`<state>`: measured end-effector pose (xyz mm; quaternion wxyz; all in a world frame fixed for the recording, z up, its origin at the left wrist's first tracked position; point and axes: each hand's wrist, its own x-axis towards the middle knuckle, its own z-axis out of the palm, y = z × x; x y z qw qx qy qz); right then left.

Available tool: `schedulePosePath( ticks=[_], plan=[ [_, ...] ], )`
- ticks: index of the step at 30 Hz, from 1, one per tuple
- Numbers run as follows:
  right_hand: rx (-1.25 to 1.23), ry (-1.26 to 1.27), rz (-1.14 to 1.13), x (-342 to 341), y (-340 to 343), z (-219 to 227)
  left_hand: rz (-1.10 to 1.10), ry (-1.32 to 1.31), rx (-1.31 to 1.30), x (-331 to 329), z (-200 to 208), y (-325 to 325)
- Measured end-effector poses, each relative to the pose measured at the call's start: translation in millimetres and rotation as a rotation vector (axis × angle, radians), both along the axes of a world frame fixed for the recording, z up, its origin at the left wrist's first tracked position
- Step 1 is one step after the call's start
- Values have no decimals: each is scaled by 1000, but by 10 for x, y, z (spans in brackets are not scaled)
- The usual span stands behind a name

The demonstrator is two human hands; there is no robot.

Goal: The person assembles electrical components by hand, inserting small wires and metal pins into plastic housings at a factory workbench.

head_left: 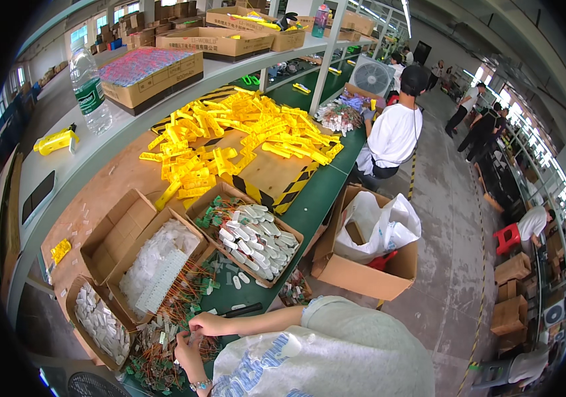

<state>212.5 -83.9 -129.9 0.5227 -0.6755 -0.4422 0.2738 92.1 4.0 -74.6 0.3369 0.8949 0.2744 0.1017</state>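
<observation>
My right hand point(207, 324) and my left hand point(188, 352) meet close together over a heap of small green circuit boards with orange wires point(164, 341). The fingers of both are pinched around something small, too small to make out. A bracelet circles my left wrist. Just beyond my right hand, a black rod-shaped tool point(243, 309) lies on the green bench top. Nearby stand a carton of white oval plastic pieces point(260, 245), a carton of clear plastic bits point(144, 264) and a carton of small white parts point(101, 324).
Yellow plastic casings point(250, 129) are piled farther along the bench, by black-and-yellow tape. An overhead shelf point(131, 122) carries a water bottle point(91, 96) and cartons. Beside the bench, an open carton point(369, 281) holds a white bag. A co-worker point(392, 135) sits beyond it.
</observation>
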Motion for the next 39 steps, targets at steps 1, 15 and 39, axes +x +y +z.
schedulePosePath(
  ticks=[1, 15, 39],
  plan=[
    [0, 0, 2, 2, 7, -23, 2, 0, 0, -18, -45, 29],
    [84, -18, -100, 74, -48, 119, -56, -80, -96, 81, -69, 63],
    [135, -111, 4, 383, 130, 468, 54, -106, 227, 309, 270, 8]
  ],
)
